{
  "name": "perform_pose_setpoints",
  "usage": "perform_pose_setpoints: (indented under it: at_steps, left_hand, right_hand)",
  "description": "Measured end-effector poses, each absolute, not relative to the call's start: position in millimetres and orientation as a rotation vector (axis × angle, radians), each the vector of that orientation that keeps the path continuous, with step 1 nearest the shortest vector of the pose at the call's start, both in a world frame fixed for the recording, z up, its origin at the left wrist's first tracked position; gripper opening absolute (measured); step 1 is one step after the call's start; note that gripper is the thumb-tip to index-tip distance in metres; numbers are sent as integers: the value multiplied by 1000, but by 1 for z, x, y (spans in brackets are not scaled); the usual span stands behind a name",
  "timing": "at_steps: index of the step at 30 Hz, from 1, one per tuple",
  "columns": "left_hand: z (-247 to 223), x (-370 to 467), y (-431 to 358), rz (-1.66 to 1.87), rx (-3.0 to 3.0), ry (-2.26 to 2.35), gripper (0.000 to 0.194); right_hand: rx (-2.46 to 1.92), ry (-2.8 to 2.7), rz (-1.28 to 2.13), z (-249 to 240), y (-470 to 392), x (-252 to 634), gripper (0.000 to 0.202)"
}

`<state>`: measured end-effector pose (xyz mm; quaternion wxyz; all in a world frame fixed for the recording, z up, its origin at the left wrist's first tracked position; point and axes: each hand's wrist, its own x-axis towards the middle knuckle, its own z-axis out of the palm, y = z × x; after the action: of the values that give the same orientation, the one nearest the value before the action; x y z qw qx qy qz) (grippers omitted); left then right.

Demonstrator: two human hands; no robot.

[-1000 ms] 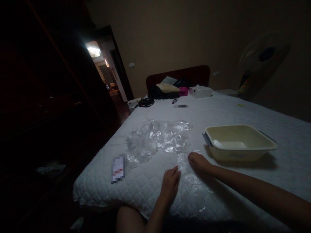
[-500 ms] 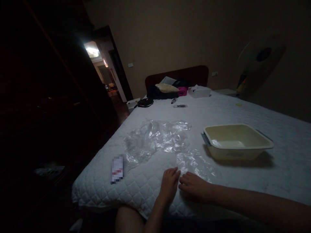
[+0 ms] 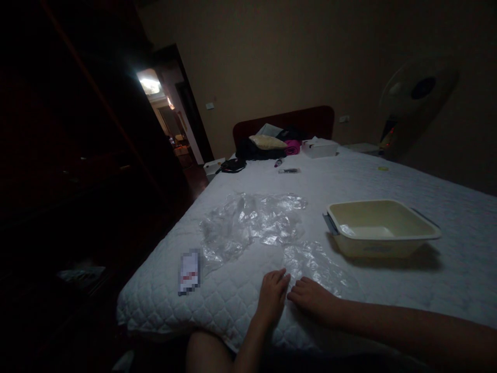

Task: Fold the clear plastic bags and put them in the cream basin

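Observation:
My left hand (image 3: 272, 294) and my right hand (image 3: 315, 300) are close together low over the near edge of the bed, fingers bent and pointing at each other. Both are closed at the near corner of a clear plastic bag (image 3: 314, 265), which lies crinkled and flat on the quilted white bedding (image 3: 229, 305). The thumbs and the pinched edge are hidden beneath the fingers. Just beyond lies more clear crumpled plastic (image 3: 248, 220), spread in a wide patch. To the right of the bag sits a cream plastic basin (image 3: 382, 247) with grey handles.
A blurred-out flat item (image 3: 189, 272) lies near the bed's left edge. Farther back are a small dark bag (image 3: 233, 165), a slim packaged item (image 3: 289, 170), a pile of cloth (image 3: 267, 142) and a white box (image 3: 319, 148). A fan (image 3: 423, 88) stands at the right.
The view has shifted very slightly. My hands stay at the same corner of the plastic bag, with hardly any movement.

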<state>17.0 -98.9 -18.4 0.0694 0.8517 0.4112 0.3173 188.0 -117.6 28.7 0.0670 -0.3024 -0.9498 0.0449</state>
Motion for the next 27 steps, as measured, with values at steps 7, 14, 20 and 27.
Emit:
perform_pose_setpoints:
  at_steps: [7,14,20,27]
  left_hand:
    - [-19,19,-100,976,2558,1257,36]
    - [-19,20,-98,971,2584,1262,33]
    - [-21,20,-98,981,2597,1269,35]
    - [-20,20,-99,958,2611,1283,36]
  right_hand:
    - [-1336,-2370,494,43,-106,197,18]
    - [-1461,-2039,747,29,-83,204,20]
    - [-1522,-1964,694,28,-73,210,25]
    - [-1457,-2253,440,31,-74,217,10]
